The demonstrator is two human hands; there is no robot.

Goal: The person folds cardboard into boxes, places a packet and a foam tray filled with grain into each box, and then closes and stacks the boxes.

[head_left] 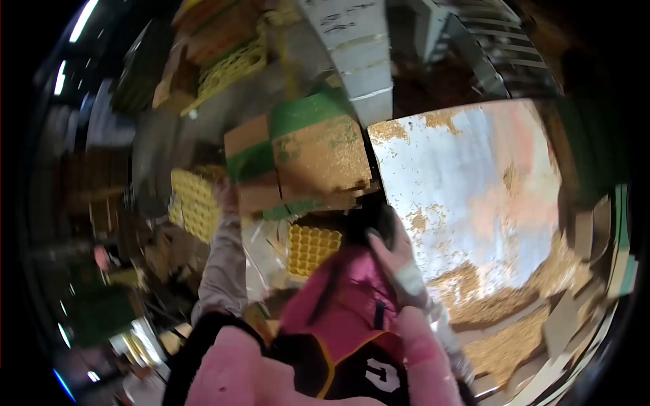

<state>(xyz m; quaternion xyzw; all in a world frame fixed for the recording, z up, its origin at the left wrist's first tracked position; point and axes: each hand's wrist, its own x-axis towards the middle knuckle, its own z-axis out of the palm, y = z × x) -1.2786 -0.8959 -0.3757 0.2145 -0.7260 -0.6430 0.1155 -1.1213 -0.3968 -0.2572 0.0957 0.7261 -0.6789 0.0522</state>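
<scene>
To the right of the brown-and-green carton [318, 152], a broad worktop [460, 183] shows a pale, shiny surface blotched with pink, with tan shavings [413, 220] scattered across it and heaped thickly along its near edge. Farther out on that side, bent cardboard strips [565, 325] border more of the same loose material.

Beyond the carton rises a white column [362, 61], banded with tape, and past its upper left lie a yellow lattice-like piece [230, 74] and brown boxes [220, 30]. The room is dim; bright tube lights [83, 20] show far off to the carton's upper left.

Just left of the carton, the left hand [227, 196] is partly closed on the edge of a yellow egg tray [193, 203], which hangs tilted. Below the carton's near side sits a second tray [313, 250], its cups facing up. The right hand [394, 247], at the carton's lower right, is half curled beside something dark; blur hides whether it grips it.

Dark handwriting marks the column, too smeared to read. Below the carton, the person's black garment [365, 369] bears a white print resembling "17".
</scene>
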